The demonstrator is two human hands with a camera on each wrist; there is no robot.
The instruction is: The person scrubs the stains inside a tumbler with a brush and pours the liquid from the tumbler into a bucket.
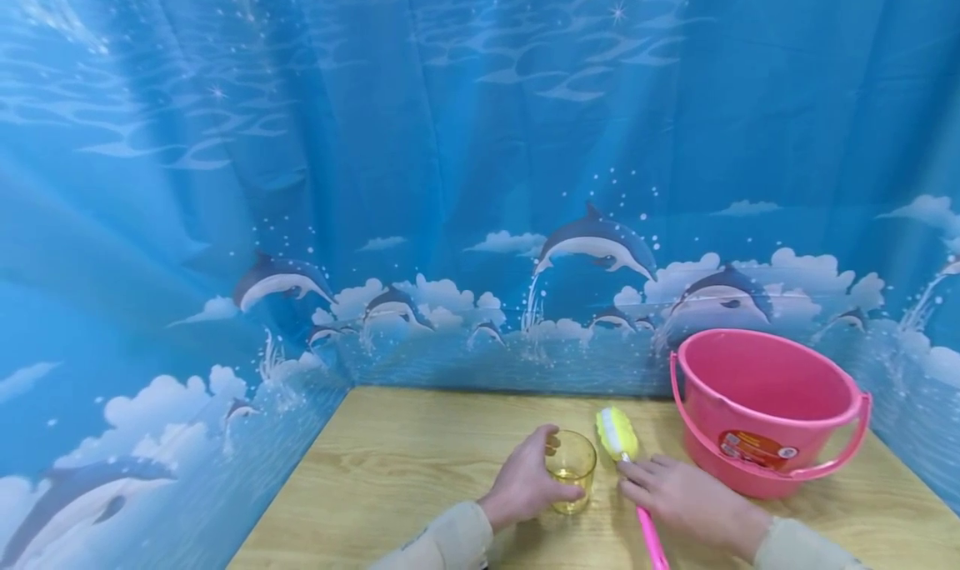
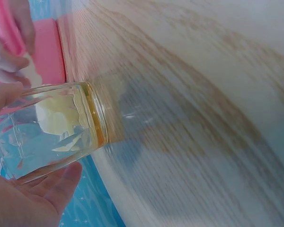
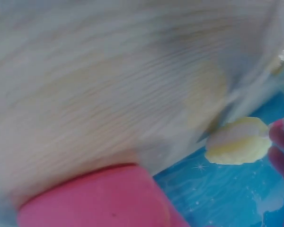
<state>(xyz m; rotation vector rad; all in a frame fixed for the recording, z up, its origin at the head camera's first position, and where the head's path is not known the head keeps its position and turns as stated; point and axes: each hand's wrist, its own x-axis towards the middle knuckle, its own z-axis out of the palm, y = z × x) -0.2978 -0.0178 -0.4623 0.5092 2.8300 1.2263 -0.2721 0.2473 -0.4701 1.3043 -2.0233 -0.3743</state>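
In the head view my left hand [image 1: 527,480] is round a clear yellowish drinking glass [image 1: 573,475] standing upright on the wooden table. The left wrist view has the thumb on one side of the glass [image 2: 52,127] and the fingers on the other. Just right of it, my right hand [image 1: 686,499] holds a bottle brush by its pink handle [image 1: 651,541], close below the head. The brush head [image 1: 618,433] is a yellow sponge with a white stripe, pointing away from me. In the right wrist view fingertips pinch the brush just behind its sponge head [image 3: 239,142].
A pink bucket [image 1: 701,428] with its handle lowered and a label on its front stands at the right, beyond my right hand. The wood-grain table [image 1: 405,437] ends at a blue curtain [image 1: 465,178] printed with dolphins and clouds, at the back and sides.
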